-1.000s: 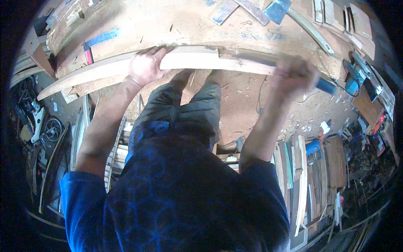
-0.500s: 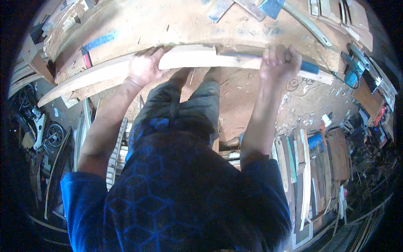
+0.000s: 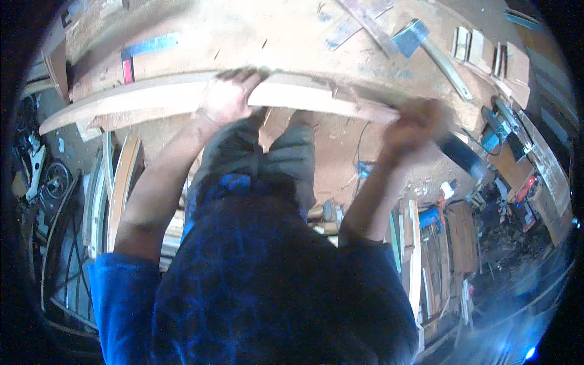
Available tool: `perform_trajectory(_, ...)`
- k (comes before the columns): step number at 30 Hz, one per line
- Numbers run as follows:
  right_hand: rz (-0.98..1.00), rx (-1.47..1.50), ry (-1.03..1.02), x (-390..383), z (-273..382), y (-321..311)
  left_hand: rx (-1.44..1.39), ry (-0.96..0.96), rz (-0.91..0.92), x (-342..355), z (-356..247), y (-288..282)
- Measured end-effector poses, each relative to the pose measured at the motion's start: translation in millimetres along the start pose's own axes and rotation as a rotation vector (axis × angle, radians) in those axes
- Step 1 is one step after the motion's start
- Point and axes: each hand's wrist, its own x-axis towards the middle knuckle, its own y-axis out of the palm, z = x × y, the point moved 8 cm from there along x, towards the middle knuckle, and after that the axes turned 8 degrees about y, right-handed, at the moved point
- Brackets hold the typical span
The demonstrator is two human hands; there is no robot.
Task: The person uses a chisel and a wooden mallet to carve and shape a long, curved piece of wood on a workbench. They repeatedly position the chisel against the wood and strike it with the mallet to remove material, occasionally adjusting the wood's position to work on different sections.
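A long pale wooden piece [image 3: 152, 100] lies crosswise on edge at the near side of the workbench. It has a stepped notch near its right part. My left hand [image 3: 230, 97] grips it left of the notch, fingers over the far side and thumb on the near face. At its right end, my right hand [image 3: 413, 131] is closed round a tool with a thick dark-blue handle [image 3: 463, 157], smeared by motion. The handle juts out to the lower right of my fist. Blur hides the tool's working end, so its exact kind cannot be told.
The dusty workbench [image 3: 243, 52] bears a try square [image 3: 149, 45] at left, crossed wooden strips [image 3: 365, 24] and a hatchet [image 3: 412, 38] at the back. Small wood blocks [image 3: 486, 55] stand at far right. Boards [image 3: 459, 237] are stacked below right; a bicycle wheel [image 3: 58, 180] shows at left.
My right hand has moved down and slightly right, and the tool's handle has tilted downward. My left hand keeps its grip on the wood. The whole view has shifted a little.
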Motion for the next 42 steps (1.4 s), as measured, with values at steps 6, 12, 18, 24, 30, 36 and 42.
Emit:
perform_trajectory(6, -0.231, -0.569, -0.331, -28, -3, 17, -0.051, -0.028, 0.074, 4, -4, -3)
perform_trajectory(12, 0.277, 0.106, 0.007, -15, 53, 10, -0.074, -0.047, 0.023, -7, -3, -4)
perform_trajectory(18, -0.020, -0.004, -0.113, -28, -44, 8, -0.006, 0.012, -0.014, 6, 0, -2)
perform_trajectory(24, 0.067, 0.086, -0.054, -30, 53, 9, -0.006, -0.027, 0.024, -1, -1, -2)
perform_trajectory(30, 0.053, 0.159, -0.040, -7, 28, 9, -0.020, 0.002, -0.025, 1, 0, -6)
perform_trajectory(36, -0.117, -0.235, -0.132, -28, -25, 26, -0.010, -0.030, 0.052, 3, -7, -5)
perform_trajectory(42, 0.231, 0.053, -0.014, -11, 35, 19, -0.086, -0.039, 0.015, -2, -2, -5)
